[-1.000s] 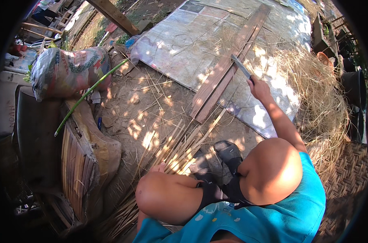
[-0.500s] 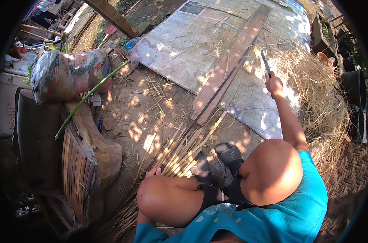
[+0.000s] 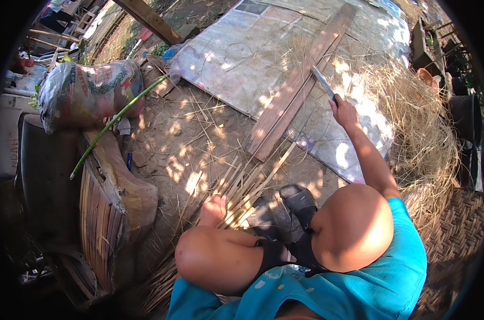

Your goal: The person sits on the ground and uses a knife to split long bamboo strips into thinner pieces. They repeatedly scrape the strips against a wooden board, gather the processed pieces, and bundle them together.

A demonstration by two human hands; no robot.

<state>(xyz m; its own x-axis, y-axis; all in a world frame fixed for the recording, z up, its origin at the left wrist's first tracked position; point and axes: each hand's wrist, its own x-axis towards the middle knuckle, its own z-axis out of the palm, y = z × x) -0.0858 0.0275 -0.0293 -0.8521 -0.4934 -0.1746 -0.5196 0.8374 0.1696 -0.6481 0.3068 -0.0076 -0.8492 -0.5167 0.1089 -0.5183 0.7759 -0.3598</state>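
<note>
My right hand (image 3: 342, 110) is wrapped round the handle of a knife (image 3: 323, 82), whose blade reaches across the long brown wooden plank (image 3: 274, 114). A thin dark line, perhaps the edge of a narrow strip, runs lengthwise along the plank; whether the blade touches it I cannot tell. Down at the near left, beside my knee, my left hand (image 3: 213, 209) is closed just above a pile of pale split bamboo strips (image 3: 247, 194). Its fingers face away from me, and what they grip is hidden.
A spotted pale sheet (image 3: 220, 69) lies under the plank. Fine shavings (image 3: 412, 122) heap at the right, near woven matting (image 3: 458, 240). At the left, a stuffed sack (image 3: 92, 90) rests behind a carved wooden block (image 3: 130, 192), with a green stick (image 3: 116, 120) leaning across.
My right hand has swung the knife left, from beside the plank to over it. My left hand has moved forward from behind my knee. The wide dark strip on the plank now shows only thinly.
</note>
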